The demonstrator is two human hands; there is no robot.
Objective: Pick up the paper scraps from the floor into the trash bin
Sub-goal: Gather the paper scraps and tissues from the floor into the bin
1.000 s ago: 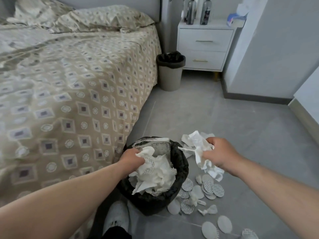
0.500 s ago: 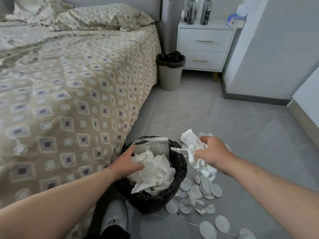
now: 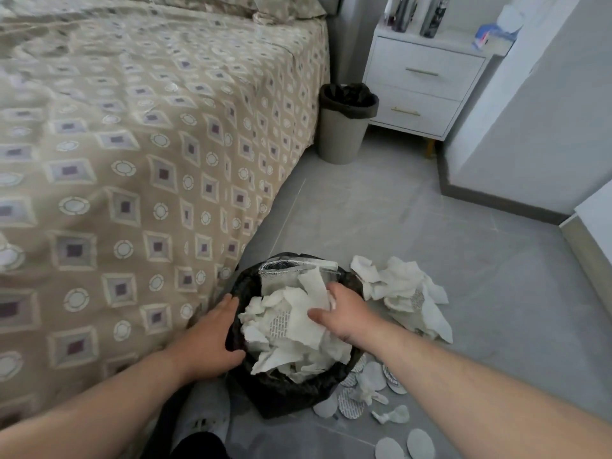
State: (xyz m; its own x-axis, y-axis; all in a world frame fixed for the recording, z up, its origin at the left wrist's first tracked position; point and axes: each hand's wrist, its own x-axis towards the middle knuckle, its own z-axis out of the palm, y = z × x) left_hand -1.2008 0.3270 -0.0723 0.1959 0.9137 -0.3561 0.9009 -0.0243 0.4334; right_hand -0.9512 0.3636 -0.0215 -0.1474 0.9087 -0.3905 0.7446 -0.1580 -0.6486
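1. Your left hand (image 3: 212, 339) lies against the left rim of the bin (image 3: 284, 397). Its fingers run nearly straight along the black liner, the thumb sits at the near edge, and it holds nothing.
2. Your right hand (image 3: 346, 314) rests palm down on the scraps (image 3: 284, 329) heaped in the bin. The thumb is spread and the fingers lie loose on the paper, not curled round any piece.
3. The bin stands on the floor (image 3: 463, 260) just right of the bed (image 3: 132, 160), and the heap rises above its rim.
4. A pile (image 3: 404, 293) of crumpled paper lies on the floor just right of the bin.
5. Round discs (image 3: 351, 407) lie scattered on the near right, some against the bin's base.
6. A far bin (image 3: 342, 134) stands between the bed and a white nightstand (image 3: 420, 84).
7. A shoe (image 3: 202, 422) shows at the near edge, left of the bin.
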